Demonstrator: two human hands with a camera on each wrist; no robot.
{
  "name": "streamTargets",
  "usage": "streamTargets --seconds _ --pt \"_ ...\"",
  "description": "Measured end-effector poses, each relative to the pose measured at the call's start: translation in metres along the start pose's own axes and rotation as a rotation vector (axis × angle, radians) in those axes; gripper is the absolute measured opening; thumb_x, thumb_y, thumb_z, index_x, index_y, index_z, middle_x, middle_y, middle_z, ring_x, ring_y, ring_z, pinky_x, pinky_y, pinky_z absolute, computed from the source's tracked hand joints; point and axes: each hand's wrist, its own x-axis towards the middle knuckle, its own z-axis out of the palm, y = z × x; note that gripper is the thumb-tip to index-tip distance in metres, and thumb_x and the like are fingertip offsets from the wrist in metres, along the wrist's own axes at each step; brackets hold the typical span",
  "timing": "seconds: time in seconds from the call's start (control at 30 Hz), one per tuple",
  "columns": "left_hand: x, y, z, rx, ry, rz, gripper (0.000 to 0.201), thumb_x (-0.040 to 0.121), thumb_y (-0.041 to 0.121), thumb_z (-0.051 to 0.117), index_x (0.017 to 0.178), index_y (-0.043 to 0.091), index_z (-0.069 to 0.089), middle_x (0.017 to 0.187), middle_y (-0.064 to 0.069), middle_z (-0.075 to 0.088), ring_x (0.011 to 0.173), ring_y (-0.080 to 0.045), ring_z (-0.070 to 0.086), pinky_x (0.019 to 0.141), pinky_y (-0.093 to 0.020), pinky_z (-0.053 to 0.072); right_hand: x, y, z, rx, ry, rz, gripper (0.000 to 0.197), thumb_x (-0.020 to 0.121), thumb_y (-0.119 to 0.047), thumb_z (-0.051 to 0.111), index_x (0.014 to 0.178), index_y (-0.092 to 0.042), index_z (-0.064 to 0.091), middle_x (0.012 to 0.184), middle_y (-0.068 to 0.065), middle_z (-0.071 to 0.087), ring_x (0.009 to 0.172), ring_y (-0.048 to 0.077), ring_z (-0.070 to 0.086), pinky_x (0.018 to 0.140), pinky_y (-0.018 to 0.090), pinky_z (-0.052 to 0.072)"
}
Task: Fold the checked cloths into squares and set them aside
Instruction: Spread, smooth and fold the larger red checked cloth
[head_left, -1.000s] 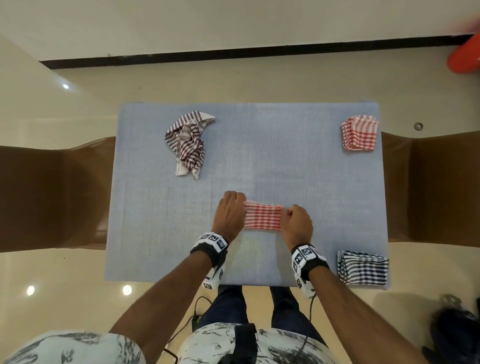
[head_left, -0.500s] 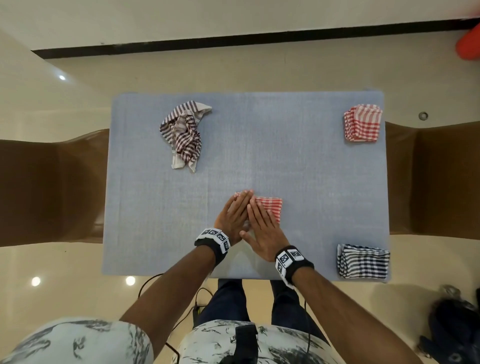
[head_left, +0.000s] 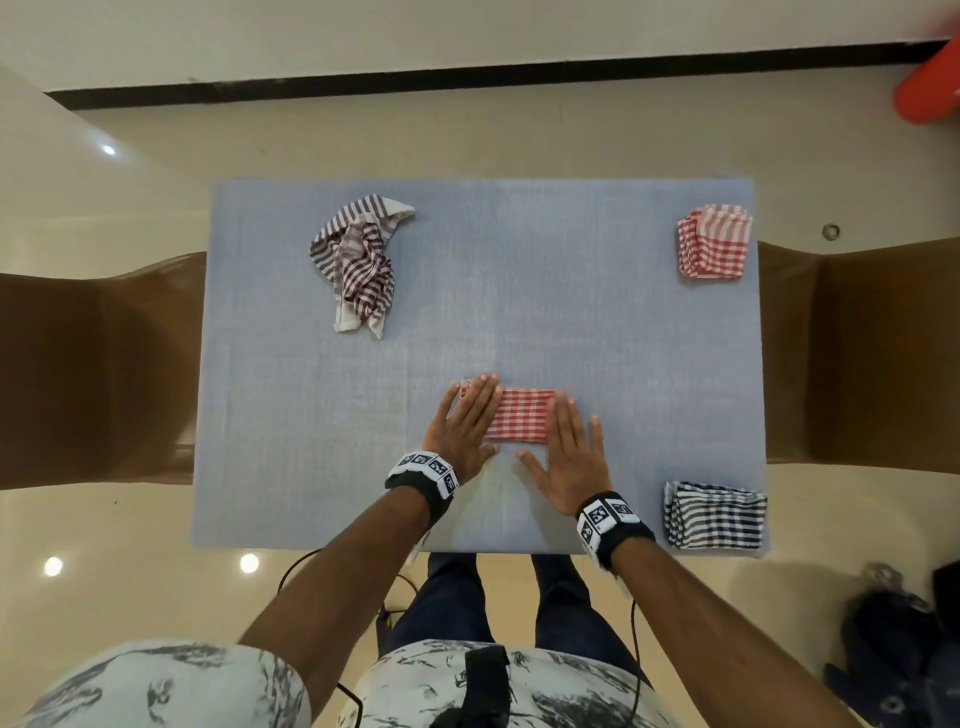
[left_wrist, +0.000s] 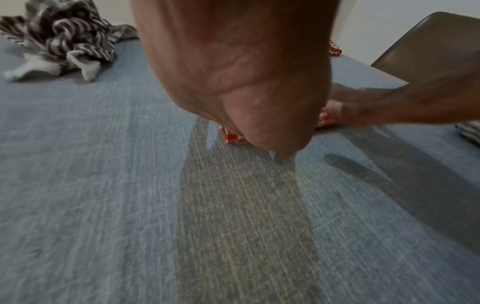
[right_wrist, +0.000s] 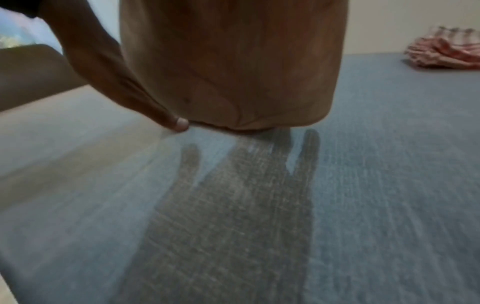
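Glossy cream floor (head_left: 130, 519) catching ceiling-light glare, black baseboard strip (head_left: 467, 73), brown chairs (head_left: 93, 364) flanking the blue-grey tabletop (head_left: 519, 270).

tabletop (head_left: 571, 291) centre and far middle open, wide lane | far-left blocked: crumpled brown-striped cloth (head_left: 358, 265) | far-right corner: folded red checked stack (head_left: 714, 249) | near-right corner: folded dark checked stack (head_left: 716, 514) | near-left quarter free | right edge between the two stacks passable | chairs (head_left: 857, 353) flank both sides
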Motion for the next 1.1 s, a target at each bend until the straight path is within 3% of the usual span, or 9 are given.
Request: streamTargets --seconds 0.1,0.3,0.5,0.63,0.73,0.8,0.87,0.97,1.1 --pt "0.0 0.003 0.002 0.004 -0.011 -0.022 0.097 0.095 0.065 0.041 0.163 0.004 0.01 0.172 -0.016 -0.001 0.159 -0.034 0.003 0.125 -0.056 0.02 -0.004 -0.014 -0.007 0.064 0.07 0.099 0.101 0.097 -0.073 0.027 0.161 -0.003 -0.008 0.17 0.014 -0.017 0.158 0.029 -0.012 0.126 0.052 -0.008" --pt "-0.006 -0.006 0.001 0.029 0.056 0.021 0.089 0.099 0.059 0.041 0.164 0.008 0.007 0.172 -0.014 -0.002 0.16 -0.031 0.002 0.125 -0.057 0.018 0.009 -0.027 0.008 -0.02 -0.046 -0.081 0.092 0.099 -0.072 0.019 0.163 -0.01 -0.002 0.172 0.008 -0.009 0.159 0.024 -0.005 0.124 0.061 0.013" --pt "-0.03 -0.016 -0.006 -0.024 0.107 -0.042 0.075 0.106 0.044 0.037 0.164 0.01 0.004 0.172 -0.013 -0.004 0.16 -0.029 0.003 0.125 -0.053 0.02 0.001 -0.02 -0.004 -0.028 0.017 -0.101 0.081 0.103 -0.059 0.024 0.164 -0.012 0.0 0.172 0.004 -0.004 0.159 0.021 -0.001 0.126 0.057 0.003" --pt "-0.034 -0.01 -0.015 -0.101 0.048 -0.299 0.076 0.105 0.047 0.042 0.159 -0.002 0.022 0.166 -0.025 0.021 0.154 -0.038 0.025 0.122 -0.056 0.031 0.003 -0.028 -0.02 0.118 0.129 -0.023 0.068 0.102 -0.028 0.052 0.16 -0.005 0.024 0.168 0.015 0.021 0.156 0.03 0.02 0.125 0.057 0.02" --pt "-0.028 -0.002 -0.033 -0.16 -0.009 -0.314 0.049 0.105 0.033 0.039 0.144 0.002 0.042 0.145 -0.022 0.047 0.125 -0.033 0.056 0.1 -0.043 0.052 0.02 -0.031 -0.034 0.165 0.219 0.006 0.059 0.096 -0.018 0.062 0.148 0.001 0.041 0.153 0.022 0.044 0.144 0.036 0.041 0.119 0.054 0.034" --pt "-0.023 0.006 -0.04 -0.261 0.029 -0.325 0.034 0.102 0.024 0.041 0.131 0.009 0.048 0.123 -0.011 0.056 0.098 -0.021 0.058 0.082 -0.034 0.055 0.035 -0.032 -0.041 0.137 0.162 -0.015 0.055 0.094 -0.016 0.064 0.144 -0.001 0.045 0.145 0.019 0.051 0.135 0.035 0.05 0.113 0.053 0.039" --pt "-0.014 0.012 -0.046 -0.375 0.011 -0.387 0.03 0.101 0.02 0.045 0.129 0.008 0.048 0.116 -0.009 0.056 0.091 -0.02 0.058 0.077 -0.034 0.057 0.051 -0.031 -0.048 0.062 0.064 -0.014 0.047 0.092 -0.018 0.064 0.135 -0.007 0.05 0.133 0.014 0.055 0.12 0.033 0.056 0.101 0.049 0.044" --pt "-0.007 0.016 -0.054 -0.524 0.002 -0.445 0.03 0.101 0.01 0.046 0.13 0.001 0.048 0.124 -0.016 0.053 0.105 -0.028 0.056 0.089 -0.039 0.056 0.066 -0.035 -0.055 -0.03 -0.063 -0.001 0.038 0.092 -0.026 0.063 0.126 -0.014 0.05 0.121 0.008 0.061 0.109 0.029 0.061 0.098 0.05 0.042" --pt "-0.002 0.013 -0.062 -0.638 -0.031 -0.52 0.03 0.101 0.009 0.047 0.13 0.0 0.048 0.129 -0.019 0.053 0.116 -0.033 0.053 0.095 -0.038 0.048 0.07 -0.033 -0.056 0.018 -0.168 0.033 0.035 0.091 -0.037 0.062 0.118 -0.015 0.059 0.118 0.01 0.062 0.114 0.032 0.059 0.099 0.048 0.041"
